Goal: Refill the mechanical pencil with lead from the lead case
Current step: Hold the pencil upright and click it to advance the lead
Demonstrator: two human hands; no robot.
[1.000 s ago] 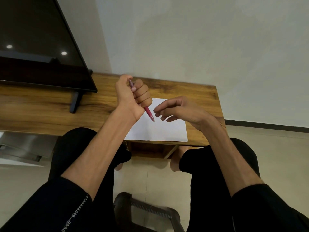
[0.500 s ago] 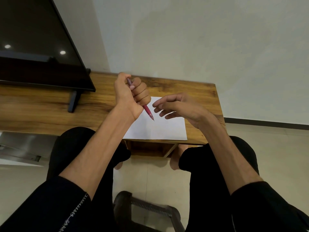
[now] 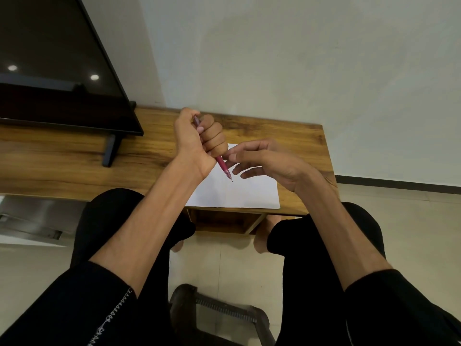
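— Where is the pencil (image 3: 223, 166) being kept?

— It is being held in the left hand (image 3: 198, 141), above the desk (image 3: 74, 166). The grip is being closed around the barrel as a fist, with the fingers (image 3: 212, 138) wrapped over it and the thumb pressed at the upper end. The pink barrel is being tilted, its top end sticking out above the fist and its fine tip pointed down and to the right, over the paper (image 3: 237, 193).

— And what is being done with the right hand (image 3: 269, 161)?

— It is being held just beside the lower barrel, fingers loosely spread and curved. Nothing is being gripped in it, as far as can be seen. The fingertips (image 3: 230, 157) are being brought up against the pencil just below the fist; whether they are actually touching it cannot be told.

— Is the lead case being shown?

— It cannot be made out anywhere.

— What is being seen around the hands?

— The white paper is lying flat at the near right edge of the wooden desk, partly hidden by the forearms. A dark screen (image 3: 50, 71) is being supported on a stand (image 3: 111, 151) at the left of the desk, well apart from the paper. Black-clad knees (image 3: 112, 216) are being held just below the desk edge, and a chair base (image 3: 219, 313) is showing on the tiled floor (image 3: 411, 233).
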